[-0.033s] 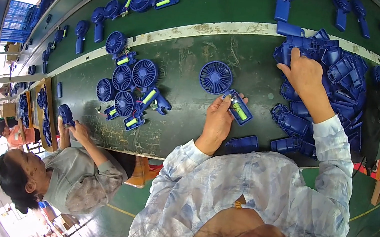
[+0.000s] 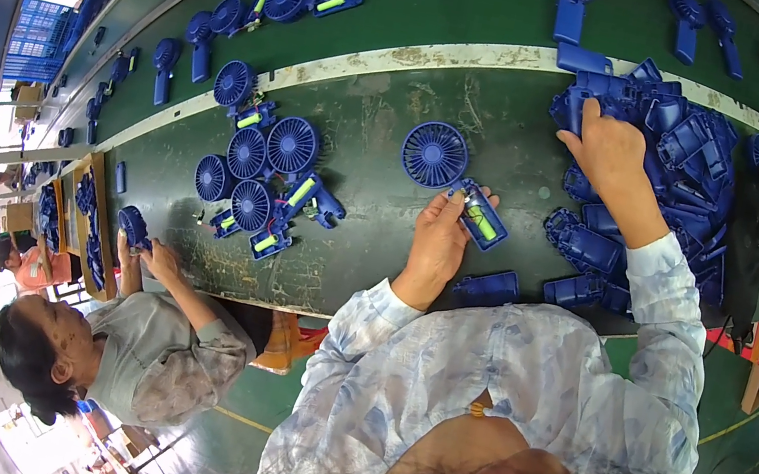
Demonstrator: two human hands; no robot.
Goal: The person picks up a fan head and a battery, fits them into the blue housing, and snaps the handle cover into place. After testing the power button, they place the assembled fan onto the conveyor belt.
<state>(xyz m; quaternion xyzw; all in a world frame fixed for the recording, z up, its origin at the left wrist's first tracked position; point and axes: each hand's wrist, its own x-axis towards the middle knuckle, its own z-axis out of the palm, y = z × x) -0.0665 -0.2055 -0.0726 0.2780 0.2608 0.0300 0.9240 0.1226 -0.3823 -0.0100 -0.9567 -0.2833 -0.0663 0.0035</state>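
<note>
My left hand (image 2: 437, 247) grips the open handle of a blue handheld fan (image 2: 434, 155). The fan's round, slotted head points away from me above the green tabletop. A yellow-green battery (image 2: 480, 218) and thin wires show inside the handle. At the right, my right hand (image 2: 609, 156) reaches onto a heap of blue plastic handle shells (image 2: 691, 140). Its index finger is stretched out over a shell (image 2: 569, 110), with the thumb apart. The other fingers are mostly hidden. A loose shell (image 2: 488, 286) lies near the table's front edge, between my arms.
Several open fans (image 2: 251, 205) with batteries lie grouped at the left. More fans (image 2: 227, 15) lie beyond the pale strip (image 2: 380, 60) across the table. A co-worker (image 2: 163, 341) at my left holds a fan (image 2: 134, 225). Dark cloth (image 2: 749, 262) hangs right of the heap.
</note>
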